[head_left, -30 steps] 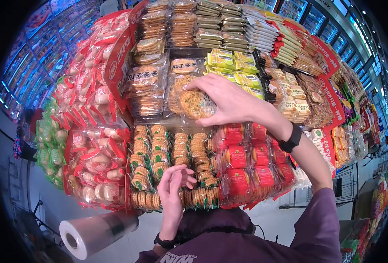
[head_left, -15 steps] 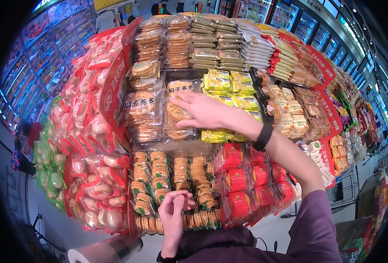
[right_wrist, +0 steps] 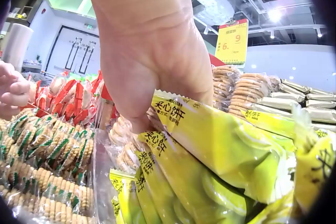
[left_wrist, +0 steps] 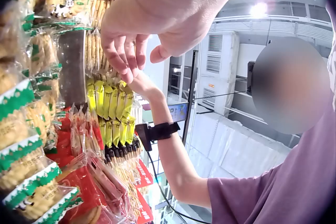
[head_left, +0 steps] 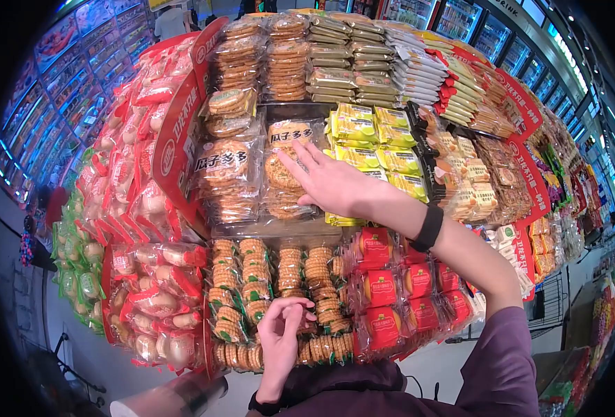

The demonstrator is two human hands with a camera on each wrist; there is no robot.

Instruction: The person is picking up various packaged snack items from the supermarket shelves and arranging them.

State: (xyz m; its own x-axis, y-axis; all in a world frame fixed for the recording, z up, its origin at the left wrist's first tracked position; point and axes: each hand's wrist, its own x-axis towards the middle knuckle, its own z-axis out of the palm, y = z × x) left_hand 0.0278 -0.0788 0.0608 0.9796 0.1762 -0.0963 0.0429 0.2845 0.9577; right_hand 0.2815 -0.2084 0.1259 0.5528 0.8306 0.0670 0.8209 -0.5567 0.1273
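Observation:
My right hand (head_left: 335, 184) lies with fingers stretched out over the right-hand stack of clear-wrapped round crackers (head_left: 284, 203), fingertips right at the top packet. Black lettering marks that packet's label. In the right wrist view, yellow sandwich biscuit packets (right_wrist: 205, 155) sit close beside the palm and partly hide the fingers. A matching cracker stack (head_left: 225, 191) stands just left. My left hand (head_left: 279, 340), fingers loosely curled and holding nothing, hovers over small round biscuits (head_left: 290, 272) in green-marked clear wrappers.
Red-wrapped packets (head_left: 380, 288) fill the front right. A red printed divider (head_left: 175, 139) borders red-and-clear bags (head_left: 156, 302) on the left. Below them lies a roll of clear plastic (head_left: 172, 397). A yellow price sign (right_wrist: 232, 43) rises behind the display.
One second ago my right hand held a wrapped cracker above the stack. The packet now lies on the stack and the fingers have straightened off it. My left hand stays over the small biscuits.

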